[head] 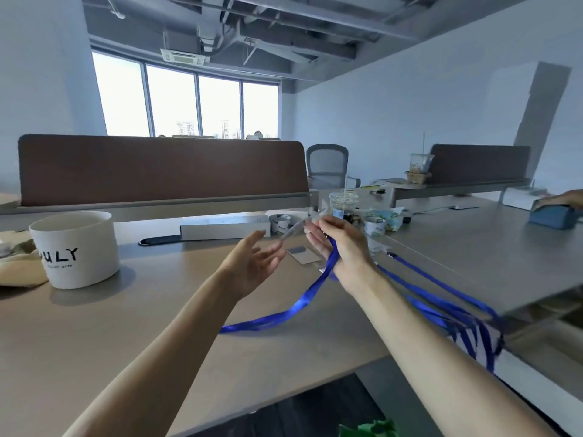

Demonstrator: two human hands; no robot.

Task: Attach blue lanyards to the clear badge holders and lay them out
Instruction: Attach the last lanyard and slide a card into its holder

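Note:
My right hand (342,247) is raised above the desk and grips a blue lanyard (303,298) together with a clear badge holder (295,230) that sticks out to the left of its fingers. The lanyard's loop trails down onto the desk and lies to the lower left. My left hand (252,266) is just left of the holder, palm up, fingers spread, holding nothing. More blue lanyards (448,307) lie across the desk to the right and hang over its edge. Another badge holder (304,255) lies flat on the desk under my hands.
A white tub (75,247) printed with letters stands at the left. A long white box (225,228) lies along the brown divider (161,168). Plastic cups (344,205) and snack packs (383,220) crowd the desk behind my hands. Another person's hand (564,200) rests on a blue pouch (550,216), far right.

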